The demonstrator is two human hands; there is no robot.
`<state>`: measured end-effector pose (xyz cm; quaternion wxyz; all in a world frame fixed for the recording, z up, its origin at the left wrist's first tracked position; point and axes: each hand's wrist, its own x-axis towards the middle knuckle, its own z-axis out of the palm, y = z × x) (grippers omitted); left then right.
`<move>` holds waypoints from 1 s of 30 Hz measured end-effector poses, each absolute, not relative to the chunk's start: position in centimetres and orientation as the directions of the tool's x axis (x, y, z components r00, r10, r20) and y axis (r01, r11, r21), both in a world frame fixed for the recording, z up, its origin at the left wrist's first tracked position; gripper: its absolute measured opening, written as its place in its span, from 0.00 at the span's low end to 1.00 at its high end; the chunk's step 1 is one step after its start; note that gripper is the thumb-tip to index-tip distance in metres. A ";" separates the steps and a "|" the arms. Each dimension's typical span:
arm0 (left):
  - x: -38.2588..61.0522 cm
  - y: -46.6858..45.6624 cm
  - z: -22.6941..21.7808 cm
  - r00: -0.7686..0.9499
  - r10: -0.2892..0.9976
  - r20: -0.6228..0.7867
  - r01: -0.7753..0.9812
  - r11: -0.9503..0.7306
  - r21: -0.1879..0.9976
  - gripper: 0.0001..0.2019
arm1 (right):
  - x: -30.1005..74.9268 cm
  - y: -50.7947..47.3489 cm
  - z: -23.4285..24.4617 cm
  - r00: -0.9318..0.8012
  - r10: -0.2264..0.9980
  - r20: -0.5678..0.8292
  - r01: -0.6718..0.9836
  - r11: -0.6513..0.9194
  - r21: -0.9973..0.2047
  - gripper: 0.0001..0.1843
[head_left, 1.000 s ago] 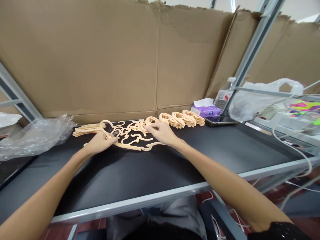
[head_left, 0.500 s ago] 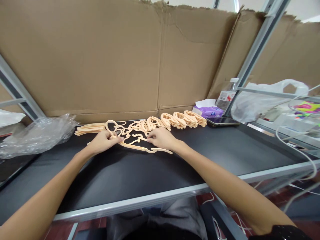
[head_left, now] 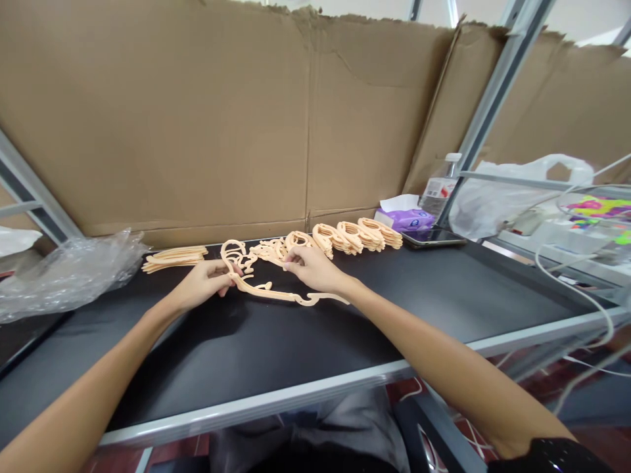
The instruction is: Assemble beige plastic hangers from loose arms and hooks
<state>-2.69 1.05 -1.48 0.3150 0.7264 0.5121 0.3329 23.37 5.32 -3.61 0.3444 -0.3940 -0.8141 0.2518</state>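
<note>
My left hand (head_left: 211, 281) is closed around a beige plastic folding clothes hanger (head_left: 269, 293), gripping it just below its curved hook. The hanger's long arm reaches right across the black tabletop, with a thinner curved piece at its far end. My right hand (head_left: 311, 268) is at the front edge of a loose pile of beige hanger parts (head_left: 269, 251), its thumb and fingers pinched together. What lies between those fingertips is hidden. A neat stack of long beige hanger arms (head_left: 175, 257) lies left of the pile.
Several fanned stacks of hooked hanger parts (head_left: 350, 236) run along the back right. Beyond them are a purple tissue pack (head_left: 407, 219), a clear bottle (head_left: 440, 189) and a dark tablet (head_left: 434, 238). Crumpled clear plastic (head_left: 73, 272) sits at left; cardboard (head_left: 207, 118) walls the back.
My right hand has moved back and slightly left, onto the pile's edge. The held hanger has shifted right, its hook now leaning out beyond my left fingers.
</note>
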 end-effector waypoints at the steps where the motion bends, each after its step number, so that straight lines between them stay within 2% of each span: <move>1: -2.5 1.0 -1.5 0.260 0.952 0.161 0.520 -0.279 0.807 0.16 | 23.3 5.2 -3.5 -0.450 0.821 0.351 0.441 0.547 -0.712 0.04; 10: -1.4 0.5 -1.7 0.235 0.961 0.144 0.410 -0.233 0.882 0.12 | 22.8 4.3 -3.2 -0.532 0.791 0.302 0.368 0.538 -0.758 0.04; 16: -0.7 0.3 -2.1 0.226 0.944 0.241 0.440 -0.319 0.839 0.26 | 22.5 4.0 -3.3 -0.564 0.772 0.294 0.323 0.534 -0.781 0.03; 21: -0.2 0.1 -2.1 0.236 0.943 0.234 0.495 -0.324 0.806 0.16 | 22.1 3.5 -3.2 -0.603 0.747 0.279 0.267 0.519 -0.812 0.04; 25: 0.0 0.1 -1.6 0.239 0.942 0.237 0.500 -0.329 0.801 0.18 | 22.0 3.5 -3.2 -0.606 0.746 0.276 0.273 0.521 -0.809 0.04; 30: -0.7 0.4 -1.1 0.147 0.960 0.237 0.483 -0.279 0.830 0.18 | 22.5 4.5 -3.6 -0.552 0.798 0.241 0.306 0.463 -0.832 0.05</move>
